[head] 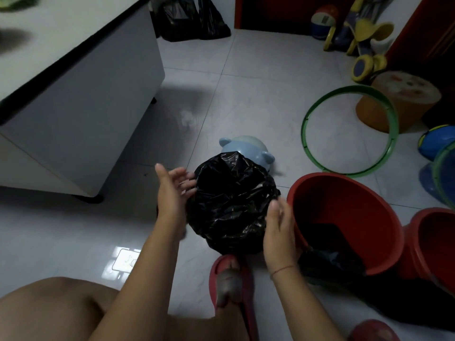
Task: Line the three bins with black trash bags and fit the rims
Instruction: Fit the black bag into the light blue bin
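**Blue bin bagged, rim not yet on**

Dead centre of the floor [246, 82]: a black trash bag [231, 205] pulled over the blue bin [248, 148], mouth folded down outside, only a bear-eared blue edge showing at the bag's 12 o'clock. Flanked by both hands. Left hand [172, 190] at 9 o'clock, fingers straight and spread, tips at the plastic. Right hand [280, 230] at 4 o'clock, fingers relaxed and apart, gripping nothing; contact with the bag too close to call.

Step in hand, by the look of it: settling the liner on this bin, no ring on it so far. Next move, probably: reach to 2 o'clock for the green rim [349, 131] lying on the floor, centre it over the mouth, press down evenly, trapping the film without tearing it or dragging it inside.

Counted:
- **Bins:** three. The blue one, a red bin [344, 217] tilted at 3 o'clock just beside the right hand, and a second red bin [433, 242] beyond it.
- **Rims:** two. The one on the floor and a second green rim [437, 168] cut off at the right edge.
- **Bags near the bins:** one fitted, plus a crumpled black bag [330, 264] under the tilted bin at 5 o'clock.

Farther out: full black bags [192, 18] at 12 o'clock, a white table [73, 70] at 10 o'clock, a toy scooter [362, 38] at 1 o'clock.
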